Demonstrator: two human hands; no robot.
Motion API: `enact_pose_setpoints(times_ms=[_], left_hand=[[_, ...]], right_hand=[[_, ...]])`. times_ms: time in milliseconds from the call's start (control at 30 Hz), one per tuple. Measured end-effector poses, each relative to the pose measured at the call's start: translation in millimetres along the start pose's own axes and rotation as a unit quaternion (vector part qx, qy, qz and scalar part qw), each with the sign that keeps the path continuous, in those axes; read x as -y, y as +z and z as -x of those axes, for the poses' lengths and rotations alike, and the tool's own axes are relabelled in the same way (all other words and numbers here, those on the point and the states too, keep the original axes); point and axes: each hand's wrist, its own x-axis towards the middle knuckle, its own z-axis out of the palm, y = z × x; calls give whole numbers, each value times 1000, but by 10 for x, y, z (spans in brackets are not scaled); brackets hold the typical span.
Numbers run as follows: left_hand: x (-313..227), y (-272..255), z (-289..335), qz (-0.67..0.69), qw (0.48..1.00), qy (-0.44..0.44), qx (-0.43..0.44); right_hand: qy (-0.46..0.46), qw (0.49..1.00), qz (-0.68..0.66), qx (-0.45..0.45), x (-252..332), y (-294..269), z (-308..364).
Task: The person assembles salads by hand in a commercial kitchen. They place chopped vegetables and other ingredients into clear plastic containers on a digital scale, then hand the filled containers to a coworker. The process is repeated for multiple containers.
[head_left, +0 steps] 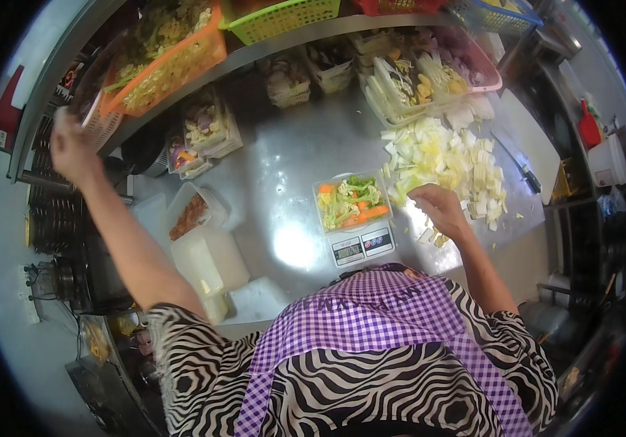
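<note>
Stainless steel makes up the whole prep counter point(284, 167) in front of you, with a shelf above it carrying an orange basket point(171, 62) and a green basket point(284, 18) of produce, and a row of clear tubs of cut ingredients pushed against the back. At the middle of the counter a small digital kitchen scale point(360, 246) carries a clear container of mixed vegetables point(349, 202), with broccoli, carrot pieces and pale cabbage already inside; it looks well filled, so the portion seems close to done. Your right hand point(440, 207) rests at the near edge of the pile of chopped cabbage point(448, 164) on the white cutting board point(528, 142), just beside the container; its fingers are curled downward onto the cabbage, though whether they have pinched any pieces you cannot tell from this angle. A knife point(517, 162) lies on the board beyond the pile. Your left hand point(73, 149) is stretched far out toward the white slotted basket point(102, 124) under the shelf end, fingers loosely bent and seemingly touching its rim; what it grips, if anything, is unclear. Near your left side stand a lidded white tub point(210, 261) and a small container of reddish-brown pieces point(191, 215). Much cabbage is still on the board, so plenty of portioning appears left.
</note>
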Motion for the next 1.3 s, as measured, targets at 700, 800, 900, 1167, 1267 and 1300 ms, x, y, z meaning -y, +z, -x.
enact_pose_setpoints(times_ms=[700, 800, 900, 1167, 1267, 1300], left_hand=[[-527, 1208, 4378, -121, 835, -68, 532], [-358, 1001, 4318, -68, 870, -148, 464], [-291, 881, 4296, -108, 910, -130, 378], [-405, 932, 4403, -182, 893, 16, 411], [-487, 1024, 4418, -179, 872, 68, 451], [-488, 1068, 4413, -176, 864, 89, 463]], right_hand=[[-70, 991, 110, -33, -331, -33, 297], [-73, 983, 171, 3, -670, -197, 461], [-61, 978, 193, -38, -828, -208, 525], [-71, 961, 263, 42, -977, -193, 261], [-65, 980, 181, 46, -628, -196, 83], [-63, 990, 124, 39, -327, -127, -6]])
